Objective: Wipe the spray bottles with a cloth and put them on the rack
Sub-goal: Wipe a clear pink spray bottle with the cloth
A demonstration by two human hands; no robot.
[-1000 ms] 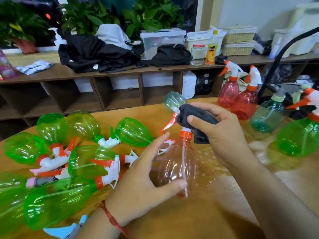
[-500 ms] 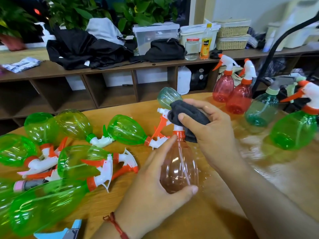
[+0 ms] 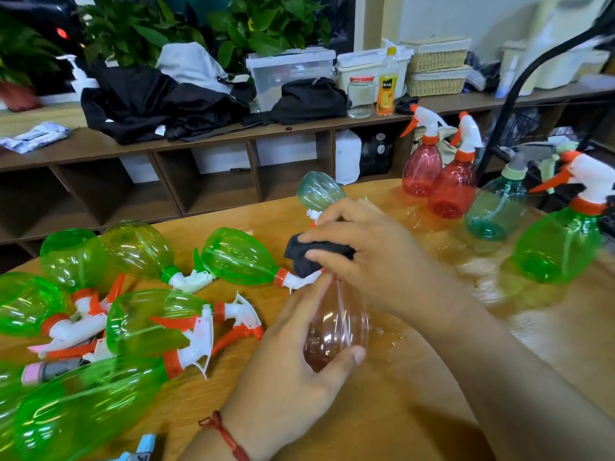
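Pink-tinted clear plastic marks the spray bottle [image 3: 336, 327] in hand. It is stood upright on the wooden table [image 3: 416, 410] at the centre of the view. Its body is gripped by the left hand [image 3: 289, 371], with the thumb laid across the front. Its spray head is covered by a dark cloth [image 3: 306, 257], which is pinched and pressed down by the curled fingers of the right hand [image 3: 372, 257]. Wiping is judged to be under way at the head, with the body perhaps yet to be done.

At nine o'clock a heap of green bottles [image 3: 149, 324] is laid on its side. A pale teal bottle [image 3: 319, 191] lies at twelve o'clock, just behind the right hand. These are taken to be unwiped.

From one to three o'clock four bottles are stood upright: two red bottles [image 3: 421, 174], a teal upright bottle [image 3: 496, 207] and a green upright bottle [image 3: 559, 247]. They are judged to be wiped, yet they rest on the table. No rack can be made out with certainty, so most of the wiping and all of the racking appear to be left.
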